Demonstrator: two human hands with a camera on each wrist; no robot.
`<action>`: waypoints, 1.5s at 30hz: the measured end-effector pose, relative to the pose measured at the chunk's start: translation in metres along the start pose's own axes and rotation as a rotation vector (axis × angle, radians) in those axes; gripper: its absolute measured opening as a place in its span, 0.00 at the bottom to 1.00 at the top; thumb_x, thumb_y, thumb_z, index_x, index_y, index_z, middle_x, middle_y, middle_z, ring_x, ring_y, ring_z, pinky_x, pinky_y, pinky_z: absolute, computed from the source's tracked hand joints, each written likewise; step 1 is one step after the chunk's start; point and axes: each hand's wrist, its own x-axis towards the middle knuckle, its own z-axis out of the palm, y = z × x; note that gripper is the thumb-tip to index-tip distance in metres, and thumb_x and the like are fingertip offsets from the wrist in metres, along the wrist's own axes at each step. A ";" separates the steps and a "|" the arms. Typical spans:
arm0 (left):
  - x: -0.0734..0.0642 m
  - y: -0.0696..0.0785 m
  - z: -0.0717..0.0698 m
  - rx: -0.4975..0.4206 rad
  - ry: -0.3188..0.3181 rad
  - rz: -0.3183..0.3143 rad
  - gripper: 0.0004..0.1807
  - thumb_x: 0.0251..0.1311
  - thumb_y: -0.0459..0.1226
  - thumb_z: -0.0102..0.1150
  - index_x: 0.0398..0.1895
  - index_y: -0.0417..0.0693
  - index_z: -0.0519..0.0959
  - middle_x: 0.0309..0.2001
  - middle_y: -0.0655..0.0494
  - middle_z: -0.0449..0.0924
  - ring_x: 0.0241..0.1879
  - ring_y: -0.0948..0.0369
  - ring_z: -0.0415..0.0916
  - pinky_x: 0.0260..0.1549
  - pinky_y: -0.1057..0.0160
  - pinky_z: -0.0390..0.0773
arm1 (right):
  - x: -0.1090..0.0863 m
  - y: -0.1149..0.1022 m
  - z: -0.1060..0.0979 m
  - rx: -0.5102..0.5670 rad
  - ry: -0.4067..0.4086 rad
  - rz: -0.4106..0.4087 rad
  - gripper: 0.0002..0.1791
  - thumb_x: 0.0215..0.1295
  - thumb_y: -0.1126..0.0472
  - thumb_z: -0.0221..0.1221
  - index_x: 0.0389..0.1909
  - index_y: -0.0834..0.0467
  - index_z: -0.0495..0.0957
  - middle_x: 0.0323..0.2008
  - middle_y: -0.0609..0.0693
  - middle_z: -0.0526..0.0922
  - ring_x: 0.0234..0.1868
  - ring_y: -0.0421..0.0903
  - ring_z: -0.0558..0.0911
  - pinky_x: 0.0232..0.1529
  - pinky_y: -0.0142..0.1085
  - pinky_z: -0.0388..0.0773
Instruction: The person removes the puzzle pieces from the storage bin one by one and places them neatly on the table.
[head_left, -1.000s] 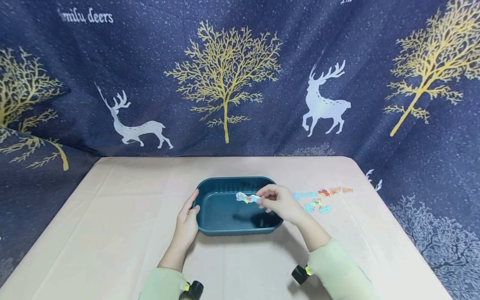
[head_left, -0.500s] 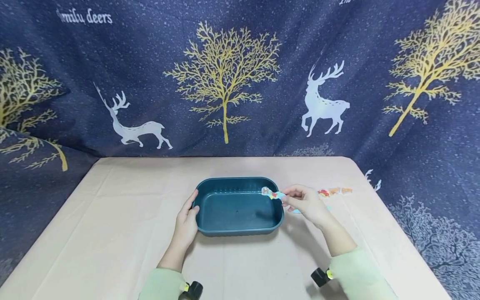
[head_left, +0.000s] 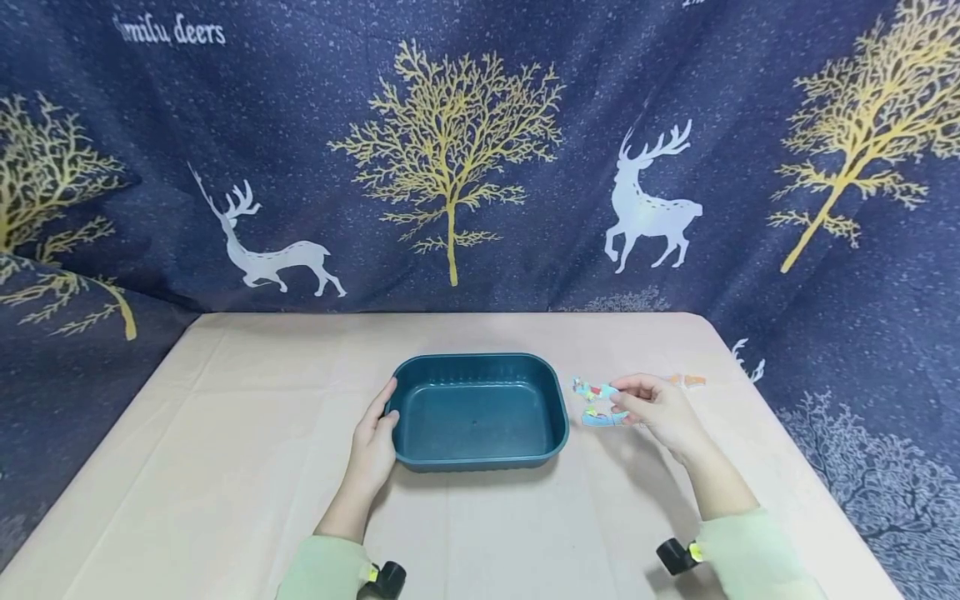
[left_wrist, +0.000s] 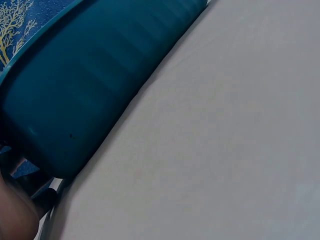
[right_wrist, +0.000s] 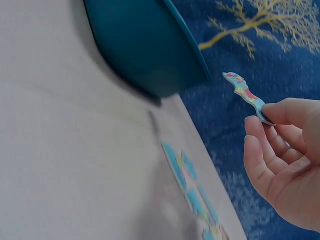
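Observation:
A dark teal plastic basin [head_left: 480, 425] stands on the table with its inside bare. At its left end, my left hand [head_left: 372, 437] holds the side, thumb near the rim and fingers along the outer wall. To the right of the basin, my right hand [head_left: 663, 414] pinches a narrow, wavy-edged puzzle piece [right_wrist: 246, 94] between thumb and fingertips. The piece is printed in light blue, red and yellow and is raised above the table. Below it lie several light blue puzzle pieces [head_left: 602, 418], some hidden behind the hand.
Orange puzzle pieces [head_left: 693, 381] lie farther right on the table. A pale cloth [head_left: 247, 467] covers the tabletop. Behind it hangs a navy curtain [head_left: 510, 275] printed with white deer and gold trees.
My right hand has moved right with the puzzle piece, from over the basin to above the pieces on the table. My left hand and the basin have stayed in place.

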 end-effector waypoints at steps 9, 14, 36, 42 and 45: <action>-0.001 0.000 -0.001 0.005 0.001 0.005 0.27 0.71 0.35 0.32 0.73 0.58 0.55 0.74 0.60 0.50 0.75 0.57 0.42 0.74 0.52 0.46 | -0.005 0.021 -0.028 0.068 0.069 0.088 0.26 0.65 0.60 0.58 0.55 0.76 0.68 0.35 0.37 0.82 0.33 0.38 0.83 0.33 0.31 0.84; -0.004 0.002 -0.002 0.006 0.001 0.009 0.27 0.72 0.35 0.32 0.73 0.58 0.54 0.75 0.59 0.50 0.75 0.56 0.42 0.74 0.51 0.46 | -0.008 0.032 -0.045 0.156 0.125 0.092 0.12 0.63 0.61 0.60 0.46 0.59 0.80 0.38 0.32 0.80 0.33 0.36 0.83 0.33 0.29 0.84; -0.010 0.002 -0.008 0.008 -0.015 -0.012 0.27 0.72 0.35 0.32 0.73 0.59 0.54 0.75 0.60 0.50 0.75 0.56 0.41 0.74 0.51 0.45 | -0.018 0.071 -0.094 0.280 0.320 0.300 0.06 0.62 0.61 0.61 0.28 0.46 0.78 0.21 0.40 0.84 0.24 0.34 0.83 0.28 0.28 0.84; -0.008 0.002 -0.007 0.005 -0.011 -0.016 0.27 0.72 0.35 0.32 0.73 0.59 0.54 0.74 0.61 0.50 0.75 0.57 0.41 0.74 0.51 0.45 | -0.016 0.076 -0.093 0.138 0.350 0.333 0.10 0.65 0.59 0.58 0.41 0.61 0.74 0.21 0.38 0.82 0.26 0.33 0.83 0.31 0.29 0.84; -0.006 0.001 -0.006 0.005 -0.012 -0.012 0.27 0.72 0.36 0.31 0.73 0.60 0.54 0.75 0.62 0.50 0.75 0.57 0.41 0.74 0.51 0.45 | -0.014 0.078 -0.093 0.047 0.379 0.355 0.18 0.67 0.57 0.55 0.48 0.68 0.72 0.21 0.36 0.81 0.26 0.30 0.82 0.32 0.28 0.84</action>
